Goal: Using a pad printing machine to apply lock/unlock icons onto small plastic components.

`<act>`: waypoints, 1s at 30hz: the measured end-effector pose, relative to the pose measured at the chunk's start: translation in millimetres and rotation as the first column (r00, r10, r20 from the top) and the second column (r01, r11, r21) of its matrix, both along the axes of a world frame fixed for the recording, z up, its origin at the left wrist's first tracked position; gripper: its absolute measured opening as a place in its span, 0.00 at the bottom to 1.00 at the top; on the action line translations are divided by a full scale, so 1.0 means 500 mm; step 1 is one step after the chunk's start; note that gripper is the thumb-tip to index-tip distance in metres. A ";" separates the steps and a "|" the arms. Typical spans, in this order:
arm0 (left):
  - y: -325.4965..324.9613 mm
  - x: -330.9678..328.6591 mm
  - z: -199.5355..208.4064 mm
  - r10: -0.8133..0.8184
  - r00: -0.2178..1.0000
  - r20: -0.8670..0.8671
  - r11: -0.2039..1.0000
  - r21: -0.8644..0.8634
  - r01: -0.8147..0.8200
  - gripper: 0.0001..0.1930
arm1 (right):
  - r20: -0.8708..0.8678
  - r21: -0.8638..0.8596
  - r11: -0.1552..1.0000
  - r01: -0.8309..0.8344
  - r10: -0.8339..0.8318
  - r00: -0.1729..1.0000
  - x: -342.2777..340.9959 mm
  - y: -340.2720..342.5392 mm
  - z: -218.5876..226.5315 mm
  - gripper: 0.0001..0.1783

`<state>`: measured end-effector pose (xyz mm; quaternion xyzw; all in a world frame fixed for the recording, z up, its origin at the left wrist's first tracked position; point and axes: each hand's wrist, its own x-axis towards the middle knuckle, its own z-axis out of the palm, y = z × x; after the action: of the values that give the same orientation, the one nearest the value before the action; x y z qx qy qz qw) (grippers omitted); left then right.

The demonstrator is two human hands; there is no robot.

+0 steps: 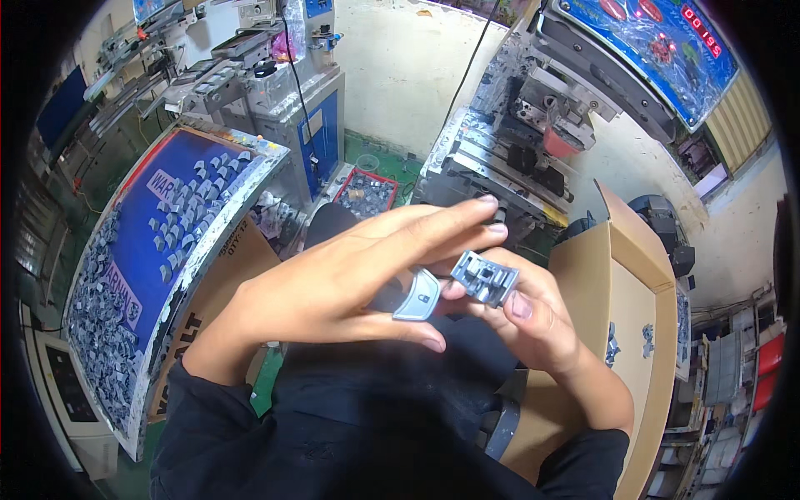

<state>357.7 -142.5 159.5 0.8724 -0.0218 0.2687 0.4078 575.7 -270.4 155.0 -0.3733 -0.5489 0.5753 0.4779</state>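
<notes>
Left hand (pixel 354 262), loosely curled, cradles at least 1 gray cap (pixel 419 297); right hand (pixel 537 312) closed in a pinch on 1 upturned cap (pixel 484 279), near the first. Leftward: 1 table (pixel 167 329), caps uncounted. Rightward: 1 open box (pixel 635 304).

Padlock icon (pixel 424 298) printed on grey plastic cap (pixel 407 310); red digits (pixel 700 32) lit on glossy blue panel (pixel 629 42); letters, seemingly part-hidden, on blue board (pixel 271 148), brown cardboard carton (pixel 204 308).
</notes>
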 end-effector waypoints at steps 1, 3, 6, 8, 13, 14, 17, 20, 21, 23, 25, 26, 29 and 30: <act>0.002 0.003 0.000 0.004 1.000 0.003 0.997 0.075 -0.004 0.56 | -0.108 -0.025 0.999 -0.039 0.036 0.993 -0.006 0.004 -0.004 0.27; 0.002 0.004 -0.008 0.029 1.000 0.006 0.991 0.127 -0.030 0.56 | -0.246 -0.077 0.992 -0.103 0.082 0.966 -0.011 0.006 -0.014 0.30; -0.003 0.004 -0.015 0.022 1.000 -0.003 0.998 0.056 -0.021 0.54 | -0.355 -0.120 0.983 -0.140 0.090 0.931 -0.011 0.005 -0.026 0.30; -0.007 0.005 -0.023 0.040 0.999 0.011 0.999 0.003 -0.040 0.52 | -0.361 -0.130 0.983 -0.131 0.076 0.930 -0.014 0.006 -0.022 0.30; -0.003 0.006 -0.032 0.042 0.997 0.062 0.999 -0.010 -0.041 0.44 | -0.332 -0.119 0.983 -0.143 0.096 0.938 -0.016 0.006 -0.019 0.29; -0.003 0.007 -0.033 0.041 0.997 0.062 0.999 -0.010 -0.041 0.44 | -0.333 -0.119 0.983 -0.142 0.096 0.938 -0.015 0.006 -0.022 0.29; -0.008 0.008 -0.040 0.052 0.991 0.125 0.996 -0.076 -0.042 0.41 | -0.364 -0.096 0.983 -0.154 0.109 0.925 -0.014 0.005 -0.029 0.29; -0.013 0.010 -0.050 0.081 0.978 0.192 0.949 -0.315 -0.017 0.38 | -0.395 -0.083 0.991 -0.108 0.066 0.916 -0.013 0.005 -0.032 0.30; -0.008 0.010 -0.046 0.086 0.974 0.208 0.969 -0.243 -0.034 0.37 | -0.393 -0.073 0.992 -0.101 0.065 0.917 -0.011 0.005 -0.034 0.30; 0.000 0.006 -0.044 0.096 0.970 0.223 0.984 -0.169 -0.058 0.35 | -0.396 -0.047 0.994 -0.096 0.070 0.915 -0.009 0.006 -0.039 0.30; 0.003 -0.001 -0.047 0.070 0.955 0.288 0.998 -0.016 -0.069 0.33 | -0.378 -0.039 0.996 -0.078 0.057 0.924 -0.014 0.003 -0.031 0.30; 0.002 -0.001 -0.046 0.069 0.954 0.290 0.998 -0.016 -0.067 0.33 | -0.356 -0.032 0.998 -0.046 0.032 0.934 -0.014 0.000 -0.026 0.30; 0.004 0.000 -0.042 0.084 0.901 0.425 0.993 -0.107 -0.042 0.27 | -0.059 0.190 0.980 0.063 -0.053 0.997 -0.006 0.004 0.009 0.27; 0.008 -0.003 -0.040 0.086 0.901 0.425 0.993 -0.109 -0.043 0.27 | 0.180 0.379 0.921 0.093 -0.172 0.968 -0.004 0.004 0.020 0.26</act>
<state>356.1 -138.3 139.6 0.7715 -0.0690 0.4680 0.4255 573.9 -268.6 164.8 -0.3723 -0.6674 0.3857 0.5168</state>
